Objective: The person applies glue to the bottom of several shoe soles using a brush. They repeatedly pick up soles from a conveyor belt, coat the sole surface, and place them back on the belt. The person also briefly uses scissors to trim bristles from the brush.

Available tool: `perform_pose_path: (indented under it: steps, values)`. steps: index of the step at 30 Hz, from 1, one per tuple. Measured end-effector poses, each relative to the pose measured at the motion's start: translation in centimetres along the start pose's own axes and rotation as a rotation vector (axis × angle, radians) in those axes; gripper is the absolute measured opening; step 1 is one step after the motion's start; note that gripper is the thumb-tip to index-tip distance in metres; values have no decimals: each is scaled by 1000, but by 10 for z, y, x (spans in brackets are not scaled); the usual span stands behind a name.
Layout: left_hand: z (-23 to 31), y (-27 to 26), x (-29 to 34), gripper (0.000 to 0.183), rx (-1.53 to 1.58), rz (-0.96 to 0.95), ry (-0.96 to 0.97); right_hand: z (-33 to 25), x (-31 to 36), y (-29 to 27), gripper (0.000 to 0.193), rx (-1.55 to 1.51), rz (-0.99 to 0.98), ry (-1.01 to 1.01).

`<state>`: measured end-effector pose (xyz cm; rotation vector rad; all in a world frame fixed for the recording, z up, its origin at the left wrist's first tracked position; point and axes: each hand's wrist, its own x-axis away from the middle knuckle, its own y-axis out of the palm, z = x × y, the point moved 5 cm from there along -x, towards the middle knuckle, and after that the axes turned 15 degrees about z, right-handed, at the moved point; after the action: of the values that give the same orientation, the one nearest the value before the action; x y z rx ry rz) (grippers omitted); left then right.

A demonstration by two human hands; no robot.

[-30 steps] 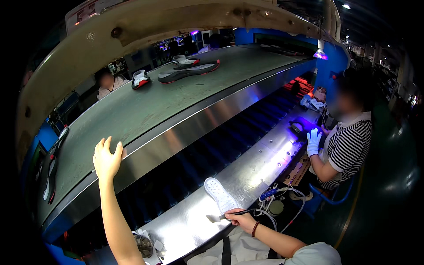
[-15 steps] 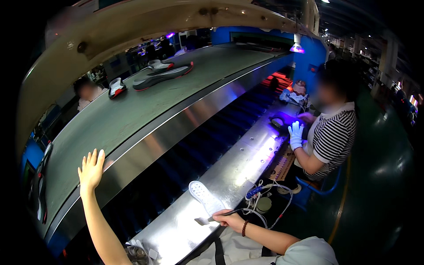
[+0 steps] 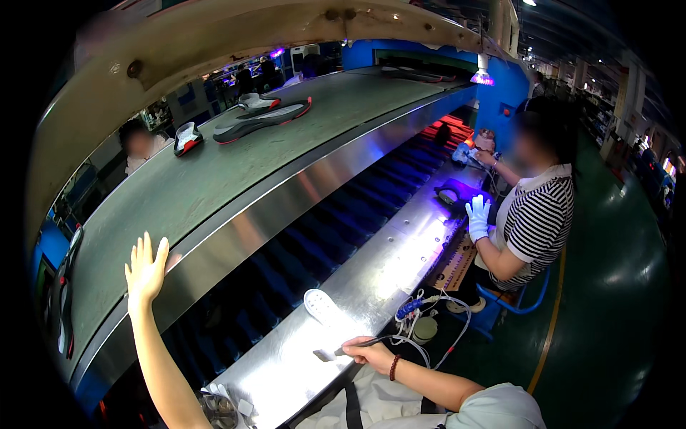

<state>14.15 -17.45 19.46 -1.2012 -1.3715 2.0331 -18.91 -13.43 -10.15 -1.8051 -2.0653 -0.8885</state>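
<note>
1. Left hand (image 3: 146,277): grip spread and empty, at the near edge of the green belt (image 3: 179,214); whether it rests there for support cannot be told.
2. Right hand (image 3: 370,352): grip pinching the dark handle of a flat brush (image 3: 337,352), close behind its head, presumably for fine control.
3. White sole-shaped piece (image 3: 323,307): flat on the metal counter (image 3: 389,286), just beyond the brush, its near end lost in glare; lying flat probably steadies it.
4. Blue-and-white tubing (image 3: 409,309): gathered at the counter's near edge, probably to leave the surface free.
5. Dark soles (image 3: 264,124): on the belt, beyond both hands.
6. Co-worker's gloved hand (image 3: 478,218): farther along the counter, at right.
</note>
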Motion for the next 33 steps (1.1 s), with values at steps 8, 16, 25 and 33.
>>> perform_pose_path:
  steps: [8,16,25,33]
  values:
    - [3,0,1,72,28,21,35,0,-4,-8,17,18,23,-19]
    - [4,9,-2,73,-70,-44,86,-8,-4,-11,20,-68,74,-52]
    - [12,3,-20,75,-106,-94,121,-20,-15,-26,14,-220,78,-61]
    - [99,25,-81,77,-97,56,341,-20,-28,-28,12,-260,72,-27]
